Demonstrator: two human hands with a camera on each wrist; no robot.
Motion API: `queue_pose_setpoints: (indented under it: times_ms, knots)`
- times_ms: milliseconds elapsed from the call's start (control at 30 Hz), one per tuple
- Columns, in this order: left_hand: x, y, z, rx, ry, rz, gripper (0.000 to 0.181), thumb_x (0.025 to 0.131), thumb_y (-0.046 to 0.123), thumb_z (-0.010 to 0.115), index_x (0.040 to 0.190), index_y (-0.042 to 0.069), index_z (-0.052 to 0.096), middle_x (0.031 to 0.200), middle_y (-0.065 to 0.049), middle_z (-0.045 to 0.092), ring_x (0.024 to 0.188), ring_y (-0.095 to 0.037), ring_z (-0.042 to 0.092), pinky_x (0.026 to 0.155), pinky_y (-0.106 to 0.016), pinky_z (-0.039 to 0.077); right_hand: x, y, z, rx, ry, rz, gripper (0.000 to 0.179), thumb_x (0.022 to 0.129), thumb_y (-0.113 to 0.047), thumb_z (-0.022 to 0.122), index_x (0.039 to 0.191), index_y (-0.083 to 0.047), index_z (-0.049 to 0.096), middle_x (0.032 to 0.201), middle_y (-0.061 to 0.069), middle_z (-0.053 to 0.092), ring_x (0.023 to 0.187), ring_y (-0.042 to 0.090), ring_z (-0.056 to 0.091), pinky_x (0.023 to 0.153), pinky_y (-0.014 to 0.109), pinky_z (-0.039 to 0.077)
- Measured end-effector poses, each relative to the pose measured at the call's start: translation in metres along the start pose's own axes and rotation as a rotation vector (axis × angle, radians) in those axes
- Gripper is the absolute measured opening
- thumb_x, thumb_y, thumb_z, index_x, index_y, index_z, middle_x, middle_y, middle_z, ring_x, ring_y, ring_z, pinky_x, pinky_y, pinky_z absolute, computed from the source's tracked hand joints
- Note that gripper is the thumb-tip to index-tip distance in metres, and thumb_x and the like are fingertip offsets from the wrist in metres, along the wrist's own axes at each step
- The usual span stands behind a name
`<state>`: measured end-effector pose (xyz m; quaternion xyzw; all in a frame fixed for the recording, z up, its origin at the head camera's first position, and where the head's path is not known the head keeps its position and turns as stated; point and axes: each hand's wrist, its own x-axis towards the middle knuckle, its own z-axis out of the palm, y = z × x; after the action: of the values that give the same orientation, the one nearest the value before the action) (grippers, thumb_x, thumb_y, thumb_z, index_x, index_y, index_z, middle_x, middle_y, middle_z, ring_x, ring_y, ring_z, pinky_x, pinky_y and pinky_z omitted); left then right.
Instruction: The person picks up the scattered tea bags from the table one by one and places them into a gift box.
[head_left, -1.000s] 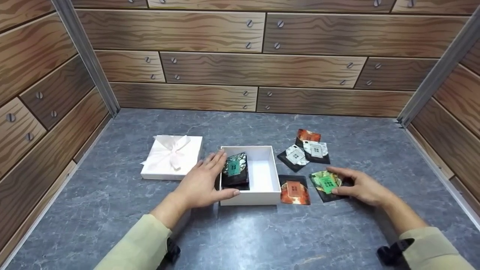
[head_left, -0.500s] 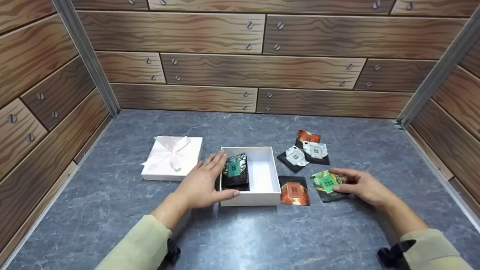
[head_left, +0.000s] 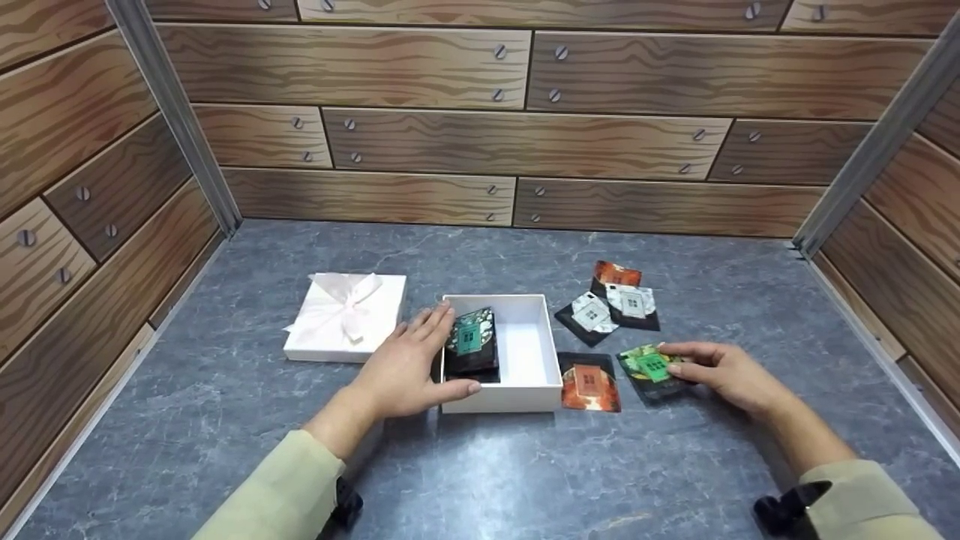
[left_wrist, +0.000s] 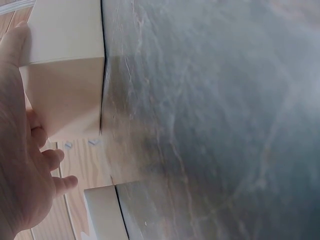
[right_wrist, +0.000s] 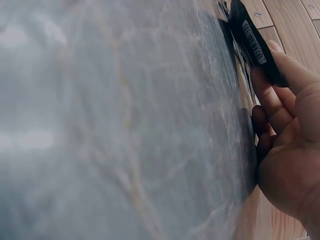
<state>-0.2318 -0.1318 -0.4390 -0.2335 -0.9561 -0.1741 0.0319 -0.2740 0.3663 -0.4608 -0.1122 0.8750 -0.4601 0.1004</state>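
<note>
My left hand (head_left: 405, 371) rests with extended fingers along the left wall of an open white box (head_left: 499, 397), its thumb at the front rim. In the left wrist view the hand (left_wrist: 25, 165) touches the side of the box (left_wrist: 65, 95). Dark packets with a teal label (head_left: 471, 341) lie in the box's left part. Between thumb and fingers, my right hand (head_left: 731, 379) pinches a small green-and-black packet (head_left: 649, 367). The right wrist view shows this packet's black back (right_wrist: 250, 42) with a white barcode, tilted up off the table.
An orange-and-black packet (head_left: 590, 382) lies against the box's right side. Farther back lie two white-and-black packets (head_left: 632, 302) and another orange one (head_left: 617, 273), partly overlapping. A white lid (head_left: 300, 341) with a pale ribbon bow sits left of the box. Wood-patterned walls enclose the table.
The green packet has tilted up in my right hand's pinch and shifted slightly. My left hand has stayed on the box.
</note>
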Motion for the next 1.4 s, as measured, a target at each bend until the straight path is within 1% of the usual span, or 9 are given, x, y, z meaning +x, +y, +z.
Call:
queue_pose_setpoints:
  times_ms: [133, 233, 400, 467, 533, 867, 1000, 1167, 1400]
  knots:
    - [0.0, 0.001, 0.0, 0.008, -0.006, 0.004, 0.119, 0.089, 0.089, 0.049, 0.17, 0.007, 0.02, 0.176, -0.009, 0.017, 0.159, -0.04, 0.024, 0.125, -0.062, 0.024, -0.001, 0.001, -0.001, -0.004, 0.021, 0.018, 0.048, 0.102, -0.029, 0.074, 0.143, -0.005, 0.068, 0.147, 0.018, 0.062, 0.116, 0.004, 0.059, 0.095, 0.015, 0.043]
    - [0.0, 0.001, 0.0, 0.007, -0.003, 0.009, 0.119, 0.089, 0.089, 0.049, 0.17, 0.007, 0.021, 0.176, -0.01, 0.017, 0.158, -0.041, 0.024, 0.125, -0.062, 0.024, -0.002, 0.003, -0.003, 0.041, 0.051, 0.042, 0.049, 0.102, -0.03, 0.074, 0.144, -0.005, 0.066, 0.147, 0.015, 0.063, 0.115, 0.002, 0.059, 0.096, 0.014, 0.042]
    - [0.0, 0.003, 0.0, 0.005, -0.006, 0.0, 0.119, 0.089, 0.089, 0.05, 0.17, 0.008, 0.02, 0.176, -0.009, 0.017, 0.159, -0.038, 0.023, 0.125, -0.062, 0.024, -0.004, 0.001, -0.005, 0.179, 0.119, 0.052, 0.05, 0.102, -0.026, 0.075, 0.145, -0.003, 0.065, 0.131, -0.009, 0.07, 0.11, -0.002, 0.061, 0.093, 0.014, 0.048]
    - [-0.001, 0.003, 0.0, 0.003, -0.007, -0.004, 0.119, 0.089, 0.088, 0.051, 0.17, 0.007, 0.021, 0.176, -0.01, 0.018, 0.159, -0.038, 0.022, 0.125, -0.062, 0.024, -0.005, -0.003, -0.005, 0.197, 0.143, 0.029, 0.05, 0.102, -0.025, 0.075, 0.144, -0.002, 0.064, 0.126, -0.019, 0.07, 0.11, -0.005, 0.061, 0.092, 0.014, 0.05]
    - [-0.001, 0.003, 0.0, 0.002, -0.009, -0.009, 0.119, 0.089, 0.088, 0.051, 0.17, 0.007, 0.021, 0.175, -0.01, 0.019, 0.16, -0.037, 0.022, 0.125, -0.062, 0.025, -0.004, -0.011, -0.004, 0.218, 0.163, 0.001, 0.049, 0.101, -0.023, 0.076, 0.144, -0.001, 0.064, 0.123, -0.022, 0.07, 0.108, -0.004, 0.063, 0.091, 0.015, 0.052]
    - [-0.001, 0.001, 0.001, 0.004, -0.005, -0.008, 0.118, 0.089, 0.088, 0.05, 0.17, 0.008, 0.02, 0.176, -0.009, 0.018, 0.159, -0.037, 0.023, 0.124, -0.063, 0.025, 0.009, -0.076, 0.011, 0.28, 0.231, -0.147, 0.054, 0.096, -0.009, 0.08, 0.144, 0.006, 0.06, 0.109, -0.005, 0.077, 0.096, 0.009, 0.071, 0.088, 0.023, 0.059]
    - [-0.001, 0.001, 0.002, 0.003, 0.001, 0.005, 0.116, 0.09, 0.086, 0.053, 0.169, 0.006, 0.023, 0.175, -0.01, 0.02, 0.159, -0.038, 0.024, 0.124, -0.064, 0.025, 0.016, -0.1, 0.025, 0.28, 0.245, -0.163, 0.056, 0.095, -0.009, 0.082, 0.144, 0.006, 0.061, 0.107, -0.003, 0.078, 0.094, 0.008, 0.072, 0.086, 0.023, 0.06]
    - [0.0, 0.002, 0.0, 0.001, 0.002, 0.008, 0.116, 0.09, 0.086, 0.054, 0.169, 0.007, 0.025, 0.175, -0.01, 0.021, 0.159, -0.038, 0.024, 0.124, -0.064, 0.025, 0.025, -0.125, 0.046, 0.283, 0.248, -0.17, 0.053, 0.092, -0.007, 0.084, 0.14, 0.005, 0.065, 0.11, 0.008, 0.079, 0.094, 0.007, 0.074, 0.086, 0.024, 0.06]
    - [0.001, 0.001, 0.0, 0.003, 0.007, 0.005, 0.116, 0.09, 0.087, 0.053, 0.169, 0.007, 0.024, 0.175, -0.01, 0.02, 0.159, -0.039, 0.026, 0.124, -0.064, 0.026, 0.04, -0.146, 0.076, 0.175, 0.247, -0.219, 0.048, 0.088, -0.008, 0.088, 0.132, 0.001, 0.073, 0.103, 0.013, 0.077, 0.084, 0.008, 0.071, 0.076, 0.021, 0.059]
